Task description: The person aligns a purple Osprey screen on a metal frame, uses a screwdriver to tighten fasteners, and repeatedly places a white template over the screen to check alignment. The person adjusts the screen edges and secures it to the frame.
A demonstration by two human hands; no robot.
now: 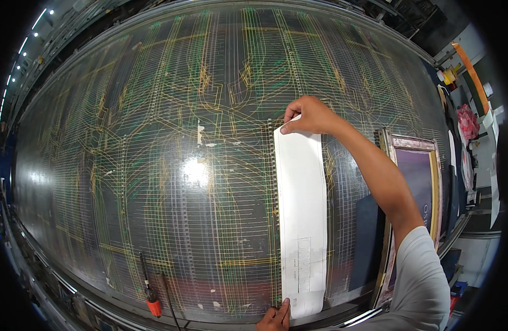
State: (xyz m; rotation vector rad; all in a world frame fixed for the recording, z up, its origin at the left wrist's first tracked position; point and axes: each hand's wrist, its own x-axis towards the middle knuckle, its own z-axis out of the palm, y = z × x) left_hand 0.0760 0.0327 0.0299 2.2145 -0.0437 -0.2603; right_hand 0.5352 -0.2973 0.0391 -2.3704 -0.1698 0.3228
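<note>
Surface (221, 193): dark, green/yellow lines all over | rectangular frame (412, 143): right side, partly hidden | white paper strip (302, 187): on surface, lengthwise, right of middle | right hand (312, 115): pinches strip's far end | left hand (273, 320): fingertip at strip's near left corner, can't tell grip | orange-handled tool (149, 293): near edge, left of strip

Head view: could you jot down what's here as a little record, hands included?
Paper: long, white strip on the table
Right hand: pinching its far end
Left hand: finger at its left edge, near end
Table: dark, covered in green and yellow lines
Left side: orange-ended tool
Right side: rectangular frame
</note>
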